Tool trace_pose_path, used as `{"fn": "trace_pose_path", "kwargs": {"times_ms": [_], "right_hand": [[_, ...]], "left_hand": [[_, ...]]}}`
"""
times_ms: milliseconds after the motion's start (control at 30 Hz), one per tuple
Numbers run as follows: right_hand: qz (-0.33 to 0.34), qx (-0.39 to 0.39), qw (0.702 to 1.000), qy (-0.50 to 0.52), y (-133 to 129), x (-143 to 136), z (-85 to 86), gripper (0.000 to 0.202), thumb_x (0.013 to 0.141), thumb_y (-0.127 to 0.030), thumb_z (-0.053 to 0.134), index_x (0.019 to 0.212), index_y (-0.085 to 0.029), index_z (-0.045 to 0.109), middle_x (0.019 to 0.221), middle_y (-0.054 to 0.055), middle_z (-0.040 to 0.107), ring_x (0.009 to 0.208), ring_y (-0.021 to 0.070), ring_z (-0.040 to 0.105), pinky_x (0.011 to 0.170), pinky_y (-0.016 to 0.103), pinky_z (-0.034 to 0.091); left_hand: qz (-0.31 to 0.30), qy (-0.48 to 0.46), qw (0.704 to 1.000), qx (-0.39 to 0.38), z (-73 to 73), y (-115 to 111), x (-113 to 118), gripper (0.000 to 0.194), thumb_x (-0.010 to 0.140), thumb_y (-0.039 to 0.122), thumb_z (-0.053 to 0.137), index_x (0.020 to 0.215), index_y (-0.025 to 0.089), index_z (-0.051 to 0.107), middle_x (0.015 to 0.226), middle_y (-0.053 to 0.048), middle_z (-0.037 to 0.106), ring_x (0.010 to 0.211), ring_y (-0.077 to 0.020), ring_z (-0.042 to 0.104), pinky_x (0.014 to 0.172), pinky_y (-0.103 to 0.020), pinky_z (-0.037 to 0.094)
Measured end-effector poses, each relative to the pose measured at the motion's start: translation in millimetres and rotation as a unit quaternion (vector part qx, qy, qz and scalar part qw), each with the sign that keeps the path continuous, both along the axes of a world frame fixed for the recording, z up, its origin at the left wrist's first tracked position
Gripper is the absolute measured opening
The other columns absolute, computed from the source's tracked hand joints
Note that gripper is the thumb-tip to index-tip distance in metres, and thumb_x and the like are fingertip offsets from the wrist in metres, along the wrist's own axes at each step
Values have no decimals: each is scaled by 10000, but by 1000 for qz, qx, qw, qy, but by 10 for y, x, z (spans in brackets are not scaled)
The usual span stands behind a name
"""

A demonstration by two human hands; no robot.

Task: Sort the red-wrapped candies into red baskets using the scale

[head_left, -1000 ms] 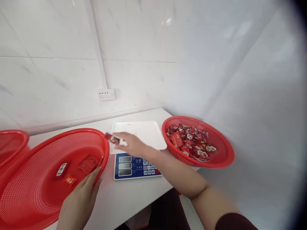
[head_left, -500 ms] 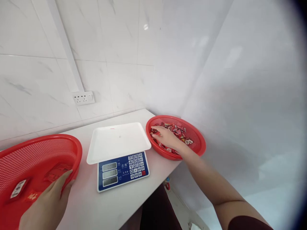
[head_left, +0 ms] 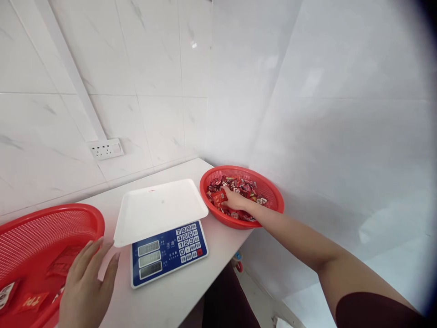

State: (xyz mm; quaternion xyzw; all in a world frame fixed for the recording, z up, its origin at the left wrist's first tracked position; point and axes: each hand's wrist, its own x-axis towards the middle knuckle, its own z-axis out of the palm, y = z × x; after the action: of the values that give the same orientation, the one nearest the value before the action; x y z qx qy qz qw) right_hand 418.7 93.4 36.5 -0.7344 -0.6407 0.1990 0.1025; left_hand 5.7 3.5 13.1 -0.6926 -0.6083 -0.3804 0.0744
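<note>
My right hand [head_left: 234, 199] reaches into the right red basket [head_left: 273, 187], its fingers closed on a red packet [head_left: 219, 197] with pale print. Around it lie many small wrapped candies [head_left: 244, 186] in red and dark wrappers. My left hand [head_left: 87, 282] is open, fingers spread, beside the near right rim of the left red basket [head_left: 94, 218]. A few red packets [head_left: 64, 261] lie on that basket's bottom. Between the baskets stands a digital scale [head_left: 170, 248] with a white tray [head_left: 160, 209] on top and a blue keypad panel.
The white table [head_left: 205, 282] reaches back to a tiled wall [head_left: 153, 127] with a power socket [head_left: 106, 149]. A grey wall [head_left: 324, 159] closes off the right side. Below the table edge, a small red and blue object [head_left: 238, 262] is on the floor side.
My right hand has taken hold of a red packet in the right basket. My left hand has come off the left basket's rim and spread its fingers. The view has shifted slightly.
</note>
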Motion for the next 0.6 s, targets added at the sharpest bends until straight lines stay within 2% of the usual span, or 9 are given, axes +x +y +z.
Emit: {"fn": "trace_pose_path", "kwargs": {"times_ms": [100, 167, 233, 300, 400, 433, 467, 533, 600], "right_hand": [[-6, 41, 998, 38, 13, 51, 157, 428, 735, -238, 633, 1145, -146, 550, 1001, 98, 678, 883, 246, 626, 730, 288, 460], [-7, 81, 995, 59, 24, 23, 300, 263, 795, -255, 566, 1039, -162, 596, 1034, 72, 669, 931, 228, 613, 782, 290, 460], [-4, 126, 986, 109, 37, -97, 435, 254, 849, -290, 507, 1056, -166, 584, 1094, 68, 648, 984, 211, 598, 823, 293, 463], [34, 151, 959, 239, 51, -281, 534, 314, 878, -341, 479, 1124, -160, 550, 1127, 81, 633, 990, 196, 604, 825, 300, 485], [147, 94, 890, 422, 75, -494, 585, 430, 900, -429, 440, 1228, -157, 492, 1178, 108, 610, 989, 183, 618, 830, 324, 513], [170, 69, 889, 421, 85, -508, 576, 456, 906, -445, 422, 1262, -163, 470, 1216, 111, 588, 1015, 180, 610, 841, 325, 514], [180, 55, 905, 381, 99, -488, 553, 467, 913, -443, 406, 1290, -171, 449, 1259, 107, 561, 1053, 174, 593, 857, 316, 508], [169, 51, 954, 244, 137, -370, 475, 442, 926, -388, 391, 1312, -178, 440, 1316, 91, 520, 1124, 166, 551, 899, 297, 484], [152, 52, 980, 116, 191, -216, 363, 397, 914, -304, 421, 1281, -171, 492, 1304, 91, 536, 1150, 187, 532, 943, 310, 450]], "left_hand": [[-19, 13, 999, 28, 4, -72, 78, 330, 865, 414, 394, 1038, 203, 579, 1176, -110, 582, 1152, -277, 505, 949, -420, 430], [-36, 15, 998, 39, -19, -103, 99, 304, 862, 407, 408, 1020, 219, 587, 1137, -91, 606, 1106, -258, 542, 912, -392, 461], [-49, 10, 998, 46, -28, -126, 134, 272, 861, 384, 426, 1013, 231, 592, 1101, -76, 626, 1079, -240, 562, 884, -363, 481], [-60, 9, 997, 47, -16, -145, 189, 250, 861, 360, 441, 1011, 233, 595, 1077, -73, 639, 1064, -233, 575, 846, -341, 502], [-81, 12, 995, 52, 2, -175, 257, 236, 858, 336, 452, 1004, 228, 602, 1059, -76, 653, 1057, -238, 584, 826, -344, 515], [-86, 6, 995, 56, -7, -185, 260, 230, 855, 329, 459, 1003, 230, 606, 1061, -75, 655, 1058, -239, 585, 840, -349, 511], [-87, -5, 994, 60, -27, -194, 251, 224, 851, 321, 470, 1001, 233, 611, 1065, -73, 656, 1060, -239, 585, 859, -355, 503], [-85, -31, 993, 73, -92, -207, 205, 220, 840, 310, 495, 1001, 235, 624, 1067, -73, 657, 1051, -238, 591, 889, -360, 488], [-85, -53, 991, 85, -164, -207, 153, 223, 830, 310, 517, 1001, 228, 634, 1056, -77, 660, 1031, -237, 601, 903, -361, 481]]}}
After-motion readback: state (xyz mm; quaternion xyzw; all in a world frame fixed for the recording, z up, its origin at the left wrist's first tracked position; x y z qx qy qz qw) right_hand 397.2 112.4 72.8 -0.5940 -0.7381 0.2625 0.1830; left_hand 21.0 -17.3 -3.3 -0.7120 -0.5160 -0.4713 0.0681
